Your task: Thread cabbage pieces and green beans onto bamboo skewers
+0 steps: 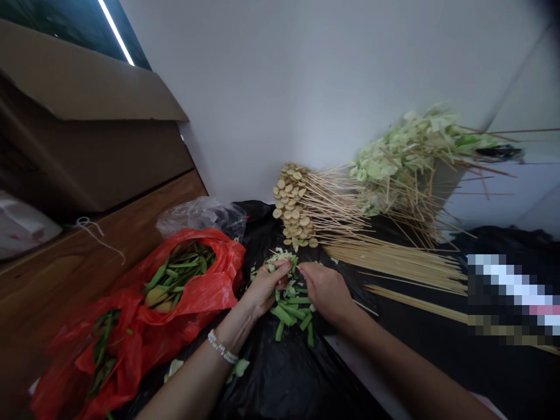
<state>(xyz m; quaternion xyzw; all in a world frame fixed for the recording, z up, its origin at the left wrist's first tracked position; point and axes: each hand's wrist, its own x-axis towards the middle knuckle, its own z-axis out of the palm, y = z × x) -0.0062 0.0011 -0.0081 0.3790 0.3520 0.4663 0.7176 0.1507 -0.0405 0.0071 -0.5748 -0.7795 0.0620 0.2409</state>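
Note:
My left hand [266,286] curls over pale green vegetable pieces [280,255] at the top of a pile of cut green vegetable sticks [291,309]. My right hand [326,291] is right next to it, fingertips near the same pieces; I cannot tell whether it holds anything. A beaded bracelet [222,347] circles my left wrist. To the left, a red plastic bag [188,274] holds more green strips. Behind my hands lie skewered round pale slices [293,204], loose bamboo skewers [394,259] and skewered pale green leaves [402,151].
Black plastic sheeting [280,385] covers the work surface. A clear plastic bag [201,216] sits behind the red one. A wooden surface [87,251] and a cardboard box [87,128] are at left, a white wall [280,87] behind, and a pixelated patch [510,297] at right.

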